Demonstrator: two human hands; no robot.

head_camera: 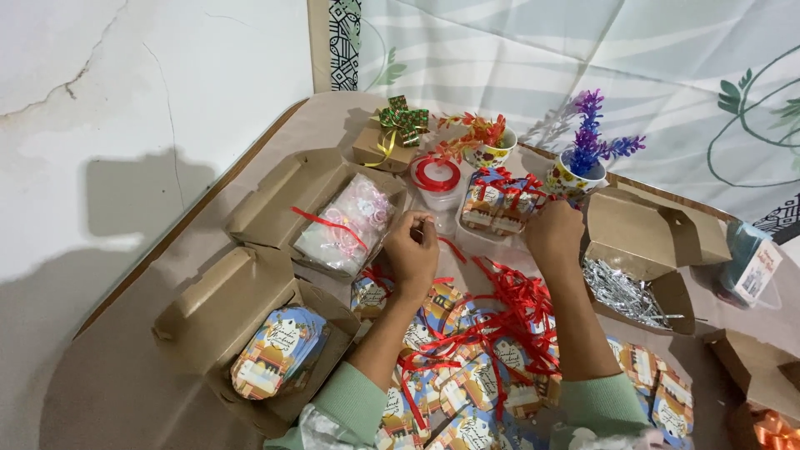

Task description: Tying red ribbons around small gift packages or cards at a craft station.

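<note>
Nearest, printed paper tags [467, 375] lie heaped between the forearms, tangled with loose red ribbon lengths [508, 308]. Tags judged light, thin, stiff enough to lift by an edge; ribbon limp, slick, best pinched near an end.

Left hand [412, 246]: fingers narrowed in a pinch on what looks like a thin red ribbon strand [454, 248] trailing off to the right; exact grip too small to confirm. Right hand [554, 233]: curled, reaching at the small tray of ribbon-tied tag bundles [500, 204]; whether it holds one, cannot tell.

Left of the hands: open cardboard box with stacked tags [279, 350]; second box holding a clear bag of pink loops [346, 225]. Right: open box of silver twist ties [621, 287], its flap close beside the right wrist.

Farther: red ribbon spool [437, 175], bow-topped gift box [392, 137], two flower cups [575, 171] crowding the tray's far side.
</note>
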